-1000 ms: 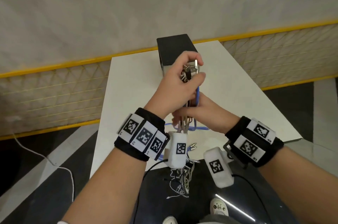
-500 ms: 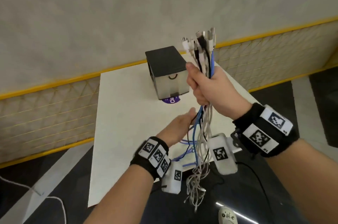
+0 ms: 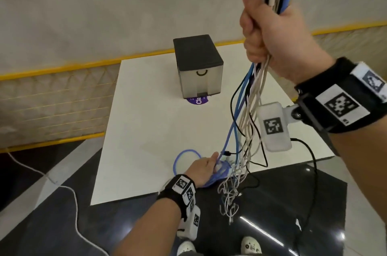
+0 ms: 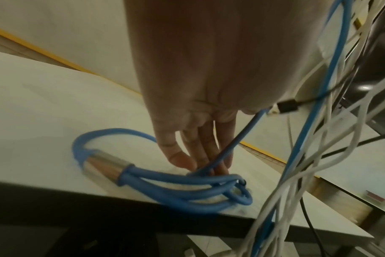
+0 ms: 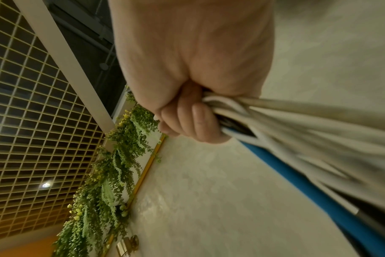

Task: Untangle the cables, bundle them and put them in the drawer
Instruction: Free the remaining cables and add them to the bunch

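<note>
My right hand (image 3: 270, 31) is raised high at the upper right and grips a thick bundle of white, black and blue cables (image 3: 249, 109). Their upper ends leave the frame and their loose ends dangle past the table's front edge. In the right wrist view the right hand (image 5: 187, 121) is a closed fist around the cables (image 5: 297, 125). My left hand (image 3: 204, 169) is low at the white table's (image 3: 146, 130) front edge. Its straight fingers (image 4: 180, 160) press on a blue cable coil (image 4: 165, 184) with a metal sleeve (image 4: 103, 165). The black drawer box (image 3: 199, 63) stands shut at the table's back.
A purple round label (image 3: 198, 100) pokes out under the box's front. A black camera lead (image 3: 312, 161) hangs from my right wrist. A white cord (image 3: 69, 193) lies on the dark floor at left. A yellow-framed mesh barrier (image 3: 52, 105) runs behind the table.
My right hand has lifted the cable bundle much higher, its top now out of frame. My left hand let go of the bundle and dropped to the blue coil at the table's front edge.
</note>
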